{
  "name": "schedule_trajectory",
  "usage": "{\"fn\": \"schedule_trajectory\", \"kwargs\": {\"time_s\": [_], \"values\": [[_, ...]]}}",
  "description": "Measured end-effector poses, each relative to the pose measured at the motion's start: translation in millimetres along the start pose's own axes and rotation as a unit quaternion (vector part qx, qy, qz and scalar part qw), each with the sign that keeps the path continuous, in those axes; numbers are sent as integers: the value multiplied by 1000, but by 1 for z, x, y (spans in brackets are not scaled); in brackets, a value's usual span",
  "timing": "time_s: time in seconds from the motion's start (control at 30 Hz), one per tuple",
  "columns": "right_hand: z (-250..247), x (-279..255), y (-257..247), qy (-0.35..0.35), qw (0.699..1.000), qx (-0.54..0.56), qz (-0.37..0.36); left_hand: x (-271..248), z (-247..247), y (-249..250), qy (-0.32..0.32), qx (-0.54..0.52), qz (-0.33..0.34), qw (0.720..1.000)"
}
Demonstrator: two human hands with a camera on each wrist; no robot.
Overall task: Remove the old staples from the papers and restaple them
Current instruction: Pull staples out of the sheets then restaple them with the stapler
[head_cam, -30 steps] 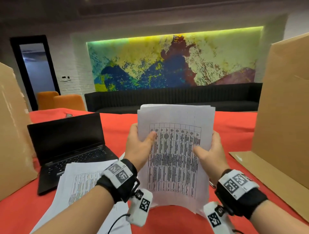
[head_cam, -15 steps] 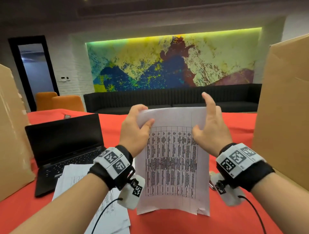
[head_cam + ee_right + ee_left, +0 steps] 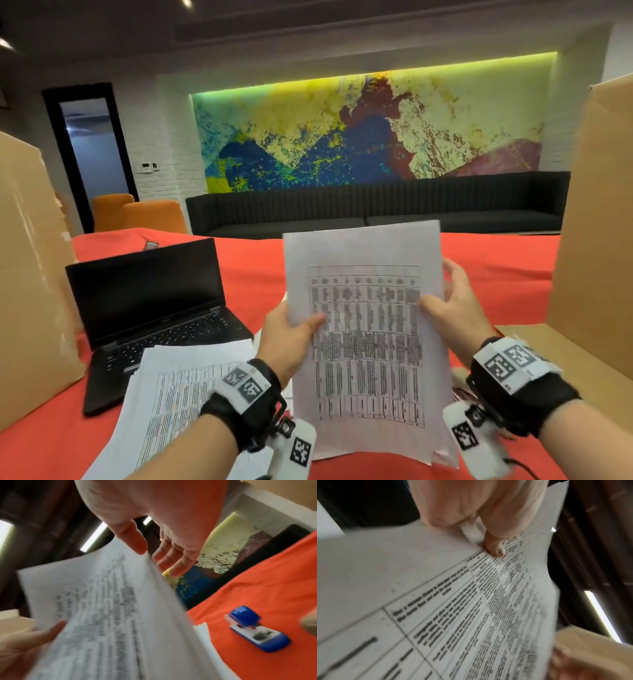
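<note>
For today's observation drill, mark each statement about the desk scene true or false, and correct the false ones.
1. Both hands hold the sheets upright. True: left hand and right hand grip the sheets at their side edges.
2. The laptop screen shows a spreadsheet. False: the laptop screen is dark.
3. A blue stapler lies on the tablecloth. True: stapler, tablecloth.
4. The tablecloth is green. False: it is red-orange.
5. More papers lie beside the laptop. True: papers.
</note>
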State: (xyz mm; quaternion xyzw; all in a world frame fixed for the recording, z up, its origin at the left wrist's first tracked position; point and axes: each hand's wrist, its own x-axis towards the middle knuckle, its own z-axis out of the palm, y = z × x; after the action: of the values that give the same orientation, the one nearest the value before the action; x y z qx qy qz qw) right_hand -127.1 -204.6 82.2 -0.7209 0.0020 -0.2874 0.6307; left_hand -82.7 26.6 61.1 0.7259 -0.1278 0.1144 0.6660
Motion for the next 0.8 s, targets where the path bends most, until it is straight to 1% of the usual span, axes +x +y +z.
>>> {"fn": "schedule_trajectory", "kwargs": {"time_s": [0.07,0.1,0.13,0.17,0.2,0.27,0.3,0.33,0.4,0.47,0.53,0.63,0.7,0.77,0.8], "values": [[4,15,35,13,997,-43,59,10,-9,-7,47,-3,-12,999],[6,24,53,16,991,-98,86,17,-15,-10,65,6,-22,998],[9,36,71,5,978,-175,113,24,-22,-12,75,15,-32,997],[14,47,87,-20,954,-261,143,32,-29,-15,80,25,-43,996],[18,55,101,-46,922,-341,176,37,-34,-19,81,36,-56,995],[29,70,119,-74,863,-445,227,45,-41,-27,81,46,-79,993],[34,74,125,-76,841,-478,241,47,-43,-32,81,47,-92,991],[38,80,130,-73,822,-506,249,50,-45,-37,79,44,-101,991],[44,89,140,-69,796,-539,268,53,-49,-45,74,35,-114,990],[41,100,157,-71,781,-555,278,56,-52,-51,68,25,-125,990],[35,103,170,-68,783,-543,295,57,-53,-54,62,14,-135,989],[35,102,174,-34,834,-437,335,56,-58,-54,60,10,-137,989],[34,101,168,-2,868,-357,346,56,-60,-53,61,10,-136,989],[36,101,161,53,912,-245,325,55,-61,-51,65,11,-134,989],[36,100,151,74,935,-182,295,54,-62,-47,64,10,-130,989]]}}
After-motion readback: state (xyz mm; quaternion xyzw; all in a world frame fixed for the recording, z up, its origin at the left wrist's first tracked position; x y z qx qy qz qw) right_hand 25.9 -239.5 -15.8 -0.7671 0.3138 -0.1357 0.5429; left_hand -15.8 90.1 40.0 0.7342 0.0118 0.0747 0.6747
